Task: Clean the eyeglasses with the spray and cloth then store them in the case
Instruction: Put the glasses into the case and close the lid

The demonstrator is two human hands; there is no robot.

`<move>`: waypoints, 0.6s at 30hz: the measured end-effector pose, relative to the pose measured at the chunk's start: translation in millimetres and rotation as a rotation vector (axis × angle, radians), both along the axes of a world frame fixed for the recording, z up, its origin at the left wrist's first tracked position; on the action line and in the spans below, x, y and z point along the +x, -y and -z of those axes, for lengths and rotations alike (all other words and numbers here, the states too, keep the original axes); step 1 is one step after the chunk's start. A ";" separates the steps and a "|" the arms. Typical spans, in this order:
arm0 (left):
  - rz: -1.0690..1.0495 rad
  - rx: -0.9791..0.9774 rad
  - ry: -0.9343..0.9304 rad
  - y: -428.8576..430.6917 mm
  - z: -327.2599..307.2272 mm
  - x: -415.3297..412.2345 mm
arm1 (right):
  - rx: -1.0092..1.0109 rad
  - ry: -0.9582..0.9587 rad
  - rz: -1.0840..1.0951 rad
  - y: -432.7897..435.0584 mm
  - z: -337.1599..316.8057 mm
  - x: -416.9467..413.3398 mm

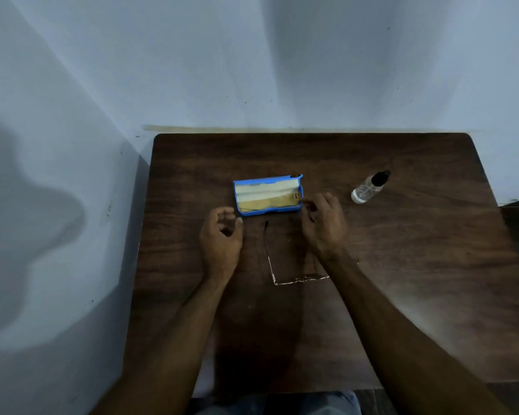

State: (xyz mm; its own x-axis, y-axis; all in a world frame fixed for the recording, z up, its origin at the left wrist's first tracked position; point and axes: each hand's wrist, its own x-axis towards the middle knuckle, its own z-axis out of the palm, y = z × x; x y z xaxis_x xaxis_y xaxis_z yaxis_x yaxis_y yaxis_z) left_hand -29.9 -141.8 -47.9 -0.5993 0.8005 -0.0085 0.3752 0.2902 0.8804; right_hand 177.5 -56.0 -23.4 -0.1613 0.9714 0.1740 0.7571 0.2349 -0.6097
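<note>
- The fingers point(227, 211) of the left hand point(221, 238) are seen loosely curled, with the thumb kept apart from them. Nothing is held, and the hand is placed just beside the near left corner of the case.
- The fingers point(313, 207) of the right hand point(325, 226) are bent inward at the right end of the case. Whether something small is pinched there cannot be told, because the tips are dark and blurred.
- The case point(267, 211) is a blue oblong box with rounded corners, lying open near the middle of the counter. A pale, smooth lining is seen in its raised lid, and a yellowish cloth point(264, 202) is laid flat in the lower half.
- The eyeglasses point(300, 279) are found on the counter between the two forearms, on the near side of the case and apart from it. The frame is of thin pale metal. One temple is unfolded toward the case and ends in a black tip. The lenses are hardly made out against the dark wood, and the right part of the frame is covered by the right forearm.
- A small spray bottle point(367, 190) of clear material with a black top is placed to the right of the case, not touched by any hand.
- The counter point(417, 295) is of dark brown wood with visible grain and rounded far corners. Its right side is cut off by the picture edge.
- Behind it a plain pale bluish wall point(252, 70) with soft shadows is seen.
</note>
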 end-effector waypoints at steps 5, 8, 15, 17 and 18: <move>0.069 -0.162 0.156 41.6 1.3 24.7 | -0.078 -0.090 0.188 20.8 -4.2 37.1; 0.092 -0.221 0.205 53.3 5.0 36.0 | -0.182 -0.036 0.237 36.1 4.7 54.1; 0.108 -0.343 0.251 51.8 -3.3 56.5 | -0.339 -0.005 0.205 58.8 7.4 65.3; 0.106 -0.363 0.278 52.3 -5.1 60.8 | -0.371 -0.025 0.213 62.2 9.2 64.1; 0.101 -0.364 0.298 53.2 -4.9 62.7 | -0.395 -0.034 0.222 64.3 10.9 64.1</move>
State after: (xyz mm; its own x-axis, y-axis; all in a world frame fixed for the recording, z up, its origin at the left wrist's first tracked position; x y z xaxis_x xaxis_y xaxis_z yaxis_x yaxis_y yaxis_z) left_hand 32.8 -194.9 -42.9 -0.4480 0.7674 -0.4587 0.1644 0.5751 0.8014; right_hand 241.6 -120.3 -34.3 0.0574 0.9749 -0.2150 0.7410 -0.1859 -0.6452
